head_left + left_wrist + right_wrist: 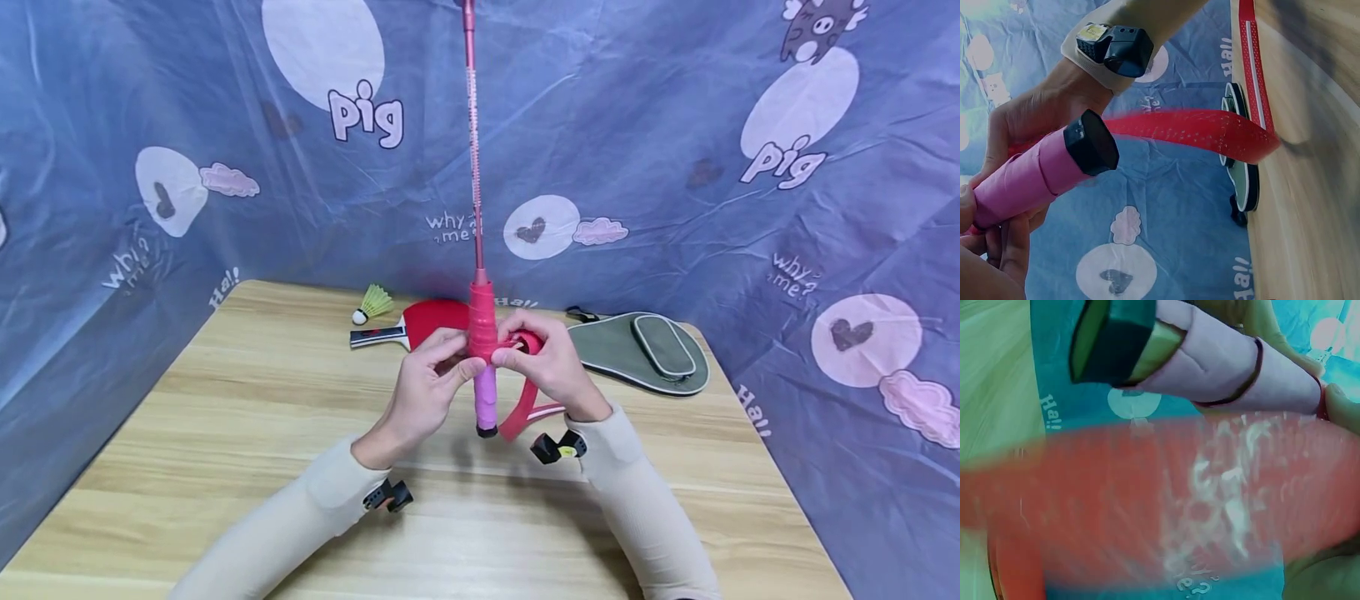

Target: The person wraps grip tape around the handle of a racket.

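A badminton racket stands upright, its pink shaft [476, 167] rising out of the top of the head view and its butt cap [1094, 142] at the bottom. Red grip tape [482, 317] covers the upper handle; the lower handle [486, 396] is bare purple. With thumb and fingers my left hand [420, 383] holds the handle from the left at the lower edge of the wrap. My right hand [551, 358] pinches the tape against the handle's right side. The loose tape [1197, 131] hangs from there down to the tabletop. It looks blurred in the right wrist view.
Behind my hands a red table tennis bat [435, 317] lies on the wooden table [300, 400]. A yellow shuttlecock [372, 304] is at the back left. To the back right lies a green racket case [611, 346]. Blue printed cloth [637, 108] hangs around the table.
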Available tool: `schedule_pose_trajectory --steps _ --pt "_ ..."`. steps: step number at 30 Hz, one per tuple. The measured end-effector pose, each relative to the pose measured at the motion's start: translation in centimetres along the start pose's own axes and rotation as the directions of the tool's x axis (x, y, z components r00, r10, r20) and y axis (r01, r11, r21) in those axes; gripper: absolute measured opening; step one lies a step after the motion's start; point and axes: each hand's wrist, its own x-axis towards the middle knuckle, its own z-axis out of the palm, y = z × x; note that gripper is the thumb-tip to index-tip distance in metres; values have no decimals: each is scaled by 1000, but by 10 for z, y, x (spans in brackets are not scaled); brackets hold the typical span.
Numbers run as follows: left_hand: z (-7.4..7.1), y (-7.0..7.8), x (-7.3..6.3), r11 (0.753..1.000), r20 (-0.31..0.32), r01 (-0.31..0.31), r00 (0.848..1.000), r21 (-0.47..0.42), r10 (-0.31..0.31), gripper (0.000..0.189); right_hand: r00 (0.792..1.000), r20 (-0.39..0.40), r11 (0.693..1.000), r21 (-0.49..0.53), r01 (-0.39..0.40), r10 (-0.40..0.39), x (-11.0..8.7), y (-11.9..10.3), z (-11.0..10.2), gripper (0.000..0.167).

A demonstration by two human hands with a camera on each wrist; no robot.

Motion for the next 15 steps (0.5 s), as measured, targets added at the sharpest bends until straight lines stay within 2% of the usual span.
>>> schedule_pose_trajectory --steps 4,8,11,15 --pt "-1 0 0 1000 -6 -14 1000 0 14 36 998 -37 998 -3 -60 60 -1 -2 1 19" --pt "-2 0 1 1000 -25 -24 999 2 24 36 995 -30 995 51 -89 90 0 -2 3 15" --pt "-2 0 1 1000 -61 -26 998 15 27 39 992 -32 986 117 -119 124 0 -2 6 17" --pt "-1 -2 0 999 -124 -27 992 27 31 42 986 -79 982 131 -136 147 -1 -4 11 20"
